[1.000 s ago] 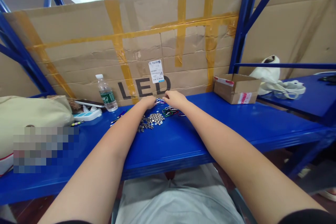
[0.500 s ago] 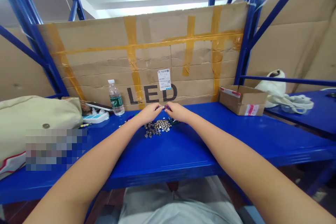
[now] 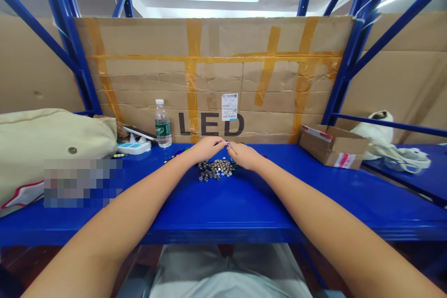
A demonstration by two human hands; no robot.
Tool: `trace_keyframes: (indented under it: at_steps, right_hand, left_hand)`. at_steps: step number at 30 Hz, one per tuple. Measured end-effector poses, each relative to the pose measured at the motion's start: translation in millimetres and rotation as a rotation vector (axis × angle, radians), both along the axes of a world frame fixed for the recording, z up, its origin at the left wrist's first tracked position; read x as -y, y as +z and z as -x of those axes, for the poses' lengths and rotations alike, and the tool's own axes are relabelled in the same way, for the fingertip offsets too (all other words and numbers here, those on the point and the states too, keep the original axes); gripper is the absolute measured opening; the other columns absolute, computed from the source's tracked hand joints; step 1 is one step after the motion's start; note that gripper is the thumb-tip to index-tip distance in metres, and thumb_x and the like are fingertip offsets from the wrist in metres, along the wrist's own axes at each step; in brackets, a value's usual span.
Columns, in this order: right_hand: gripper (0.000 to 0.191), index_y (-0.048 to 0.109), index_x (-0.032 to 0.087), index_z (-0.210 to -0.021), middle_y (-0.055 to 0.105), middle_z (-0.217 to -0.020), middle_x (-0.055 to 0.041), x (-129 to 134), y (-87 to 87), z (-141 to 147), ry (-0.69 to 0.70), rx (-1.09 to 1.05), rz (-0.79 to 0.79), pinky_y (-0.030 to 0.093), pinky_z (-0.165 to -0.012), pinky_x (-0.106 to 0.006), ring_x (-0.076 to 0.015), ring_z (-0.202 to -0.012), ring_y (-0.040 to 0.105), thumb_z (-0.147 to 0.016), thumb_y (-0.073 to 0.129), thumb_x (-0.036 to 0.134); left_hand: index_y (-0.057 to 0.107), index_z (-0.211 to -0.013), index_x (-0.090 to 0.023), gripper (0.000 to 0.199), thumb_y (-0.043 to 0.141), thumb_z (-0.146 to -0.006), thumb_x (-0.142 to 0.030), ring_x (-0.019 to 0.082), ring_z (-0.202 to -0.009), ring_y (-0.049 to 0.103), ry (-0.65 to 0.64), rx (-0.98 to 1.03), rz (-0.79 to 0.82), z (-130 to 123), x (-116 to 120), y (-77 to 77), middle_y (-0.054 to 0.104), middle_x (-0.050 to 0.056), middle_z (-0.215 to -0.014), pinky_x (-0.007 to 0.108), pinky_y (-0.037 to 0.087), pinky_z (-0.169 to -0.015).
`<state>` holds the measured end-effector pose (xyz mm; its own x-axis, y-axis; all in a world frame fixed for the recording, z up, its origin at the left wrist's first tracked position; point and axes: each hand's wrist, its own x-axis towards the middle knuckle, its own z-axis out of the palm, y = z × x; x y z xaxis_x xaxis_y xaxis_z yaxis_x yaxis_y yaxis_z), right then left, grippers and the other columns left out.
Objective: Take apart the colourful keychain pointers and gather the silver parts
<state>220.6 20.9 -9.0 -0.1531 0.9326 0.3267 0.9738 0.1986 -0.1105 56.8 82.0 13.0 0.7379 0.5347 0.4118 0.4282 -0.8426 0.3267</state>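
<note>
Over the back part of the blue table (image 3: 223, 205), my left hand (image 3: 209, 148) and my right hand (image 3: 243, 154) meet fingertip to fingertip, both closed in a pinch. Between them shows a tiny shiny purplish piece (image 3: 226, 144), too small to name. Just below the hands lies a loose heap of small silvery metal pieces (image 3: 216, 168), round and button-like. A few thin dark blue and purple items (image 3: 177, 154) lie to the left of my left hand. Something green (image 3: 233, 163) shows beside the heap, partly covered by my right hand.
A water bottle (image 3: 163, 125) stands behind on the left, near a white power strip (image 3: 134, 148) and a cream bag (image 3: 52, 135). On the right sits an open cardboard box (image 3: 331, 146); beyond it is a white cloth bag (image 3: 380, 142). A taped cardboard sheet (image 3: 139, 88) closes off the back.
The camera view has levelled and turned slightly left, so the scene sits further right. Both hands stay together at the small piece, with the right hand a little lower against the left.
</note>
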Motion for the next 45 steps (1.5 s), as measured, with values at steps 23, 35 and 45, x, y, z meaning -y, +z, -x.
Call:
trace_keyframes:
  at_steps: [23,35,45]
  right_hand:
    - [0.042,0.057,0.016,-0.087,0.066,-0.083,-0.0094,-12.1,11.7,-18.4,-0.139,-0.389,-0.179,0.041,-0.067,-0.026,-0.0179,-0.077,0.058,-0.096,0.018,0.029]
    - [0.046,0.057,0.017,-0.066,0.062,-0.065,-0.0097,-0.4,15.1,-27.5,-0.215,-0.242,0.157,0.045,-0.069,-0.032,-0.0197,-0.067,0.06,-0.095,0.031,0.039]
    - [0.049,0.051,0.019,-0.071,0.045,-0.049,-0.0002,-4.2,-3.0,13.5,-0.045,-0.676,0.114,0.036,-0.052,-0.026,-0.0144,-0.046,0.044,-0.098,0.014,0.036]
  left_hand:
    - [0.067,-0.103,-0.022,0.033,0.039,-0.093,-0.037,0.02,-0.092,0.063,-0.088,-0.356,-0.28,-2.0,14.2,-6.9,0.07,0.005,-0.102,0.028,0.045,-0.08]
    - [0.064,-0.109,-0.02,0.027,0.051,-0.089,-0.033,0.02,-0.104,0.059,-0.057,-0.205,-0.236,11.1,-7.4,-5.2,0.067,0.007,-0.11,0.031,0.042,-0.093]
    - [0.067,-0.095,-0.017,0.029,0.044,-0.093,-0.033,0.02,-0.094,0.06,-0.038,-0.031,-0.182,-3.6,0.5,-10.2,0.069,0.007,-0.098,0.031,0.045,-0.086]
